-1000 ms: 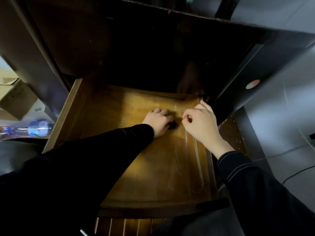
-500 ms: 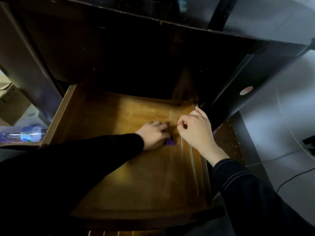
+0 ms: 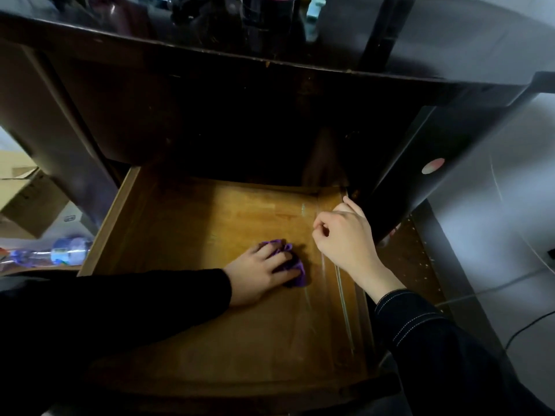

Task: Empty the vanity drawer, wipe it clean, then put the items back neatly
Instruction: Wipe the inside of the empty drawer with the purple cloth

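Dim vanity, dark tabletop (image 3: 450,40) above; wooden drawer (image 3: 186,223) pulled out, nothing in it but clear liner (image 3: 327,295) along right side; left hand (image 3: 258,271) spread flat, pressing purple cloth (image 3: 295,270) onto drawer floor right of centre; right hand (image 3: 345,235) curled by right wall, thumb against forefinger, cannot tell if pinching liner edge. Risks: cloth catching liner edge, creasing or tearing it; shadowed back corners left unwiped; heavy lean tipping extended drawer.
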`<act>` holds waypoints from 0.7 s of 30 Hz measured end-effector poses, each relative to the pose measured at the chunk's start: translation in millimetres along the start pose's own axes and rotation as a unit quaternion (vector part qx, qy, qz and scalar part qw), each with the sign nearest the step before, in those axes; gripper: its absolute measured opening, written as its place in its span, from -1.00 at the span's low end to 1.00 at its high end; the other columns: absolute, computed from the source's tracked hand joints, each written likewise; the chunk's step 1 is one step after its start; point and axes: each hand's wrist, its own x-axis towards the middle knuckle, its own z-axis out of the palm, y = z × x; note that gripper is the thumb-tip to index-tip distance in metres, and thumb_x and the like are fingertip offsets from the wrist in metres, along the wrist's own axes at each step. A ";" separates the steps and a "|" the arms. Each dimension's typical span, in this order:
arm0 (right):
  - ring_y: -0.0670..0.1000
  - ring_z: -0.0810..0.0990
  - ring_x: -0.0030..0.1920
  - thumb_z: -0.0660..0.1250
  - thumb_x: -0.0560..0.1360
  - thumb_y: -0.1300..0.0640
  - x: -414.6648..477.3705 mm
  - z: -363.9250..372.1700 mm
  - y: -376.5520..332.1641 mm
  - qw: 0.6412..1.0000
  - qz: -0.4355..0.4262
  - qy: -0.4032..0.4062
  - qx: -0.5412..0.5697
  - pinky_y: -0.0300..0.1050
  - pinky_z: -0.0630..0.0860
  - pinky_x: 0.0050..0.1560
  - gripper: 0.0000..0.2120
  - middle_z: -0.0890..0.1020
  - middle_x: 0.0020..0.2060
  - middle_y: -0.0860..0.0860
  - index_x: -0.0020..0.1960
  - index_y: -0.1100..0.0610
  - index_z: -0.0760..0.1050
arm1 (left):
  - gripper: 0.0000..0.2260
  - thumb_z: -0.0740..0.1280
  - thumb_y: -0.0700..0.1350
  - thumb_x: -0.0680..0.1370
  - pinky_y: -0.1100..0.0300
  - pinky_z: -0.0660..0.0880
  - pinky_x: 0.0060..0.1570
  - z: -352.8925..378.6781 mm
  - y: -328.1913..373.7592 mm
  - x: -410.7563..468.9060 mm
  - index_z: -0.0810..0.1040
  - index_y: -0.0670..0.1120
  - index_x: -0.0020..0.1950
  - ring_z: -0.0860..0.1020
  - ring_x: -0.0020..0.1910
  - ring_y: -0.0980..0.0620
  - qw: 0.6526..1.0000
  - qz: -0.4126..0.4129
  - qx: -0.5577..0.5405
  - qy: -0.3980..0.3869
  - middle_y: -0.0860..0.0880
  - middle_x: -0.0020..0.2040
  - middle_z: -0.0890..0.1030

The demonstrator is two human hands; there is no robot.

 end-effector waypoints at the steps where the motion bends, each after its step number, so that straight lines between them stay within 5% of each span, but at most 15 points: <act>1: -0.04 0.55 -0.11 0.35 0.52 0.12 -0.4 0.4 0.3 1.000 0.001 0.000 0.001 -0.11 0.05 0.59 -0.85 0.56 -0.38 -0.10 -0.17 0.06 0.67 | -0.50 0.25 -0.02 0.57 -0.15 0.48 0.24 2.8 -6.4 -1.5 0.33 0.08 0.52 0.40 0.37 -0.28 1.000 0.021 0.009 -0.020 -0.15 0.46 0.39; 6: -0.02 0.55 -0.14 0.35 0.51 0.13 0.4 2.4 2.1 1.000 0.003 0.003 0.013 -0.07 0.11 0.59 -0.86 0.46 -0.40 -0.14 -0.18 0.06 0.65 | -0.56 0.14 -0.06 0.62 -0.06 0.43 0.29 2.5 -48.6 64.2 0.33 0.11 0.52 0.33 0.40 -0.21 0.995 -0.088 -0.019 -0.031 -0.07 0.49 0.35; 12: -0.03 0.57 -0.11 0.36 0.51 0.13 1.0 2.7 2.7 1.000 0.007 -0.002 0.023 -0.06 0.12 0.59 -0.89 0.46 -0.40 -0.14 -0.14 0.06 0.66 | -0.51 0.27 -0.07 0.53 -0.02 0.39 0.31 1.1 -60.1 130.5 0.39 0.13 0.47 0.36 0.36 -0.15 0.971 -0.230 -0.043 -0.037 -0.03 0.42 0.40; 17: -0.03 0.57 -0.09 0.34 0.52 0.13 0.6 -0.3 0.9 1.000 0.002 -0.001 0.011 -0.11 0.08 0.60 -0.86 0.61 -0.34 -0.06 -0.14 0.07 0.67 | -0.44 0.27 -0.05 0.49 -0.02 0.33 0.37 -6.1 -30.3 79.0 0.34 0.13 0.51 0.32 0.40 -0.16 0.987 -0.142 -0.055 -0.056 -0.02 0.48 0.34; 21: -0.04 0.56 -0.10 0.33 0.53 0.12 -0.5 0.8 0.5 1.000 -0.003 0.003 -0.005 -0.18 0.00 0.58 -0.84 0.61 -0.35 -0.07 -0.16 0.06 0.67 | -0.56 0.24 0.02 0.56 -0.09 0.50 0.23 -3.7 -14.7 25.8 0.43 0.04 0.46 0.45 0.32 -0.22 0.996 -0.047 -0.078 -0.016 -0.11 0.43 0.44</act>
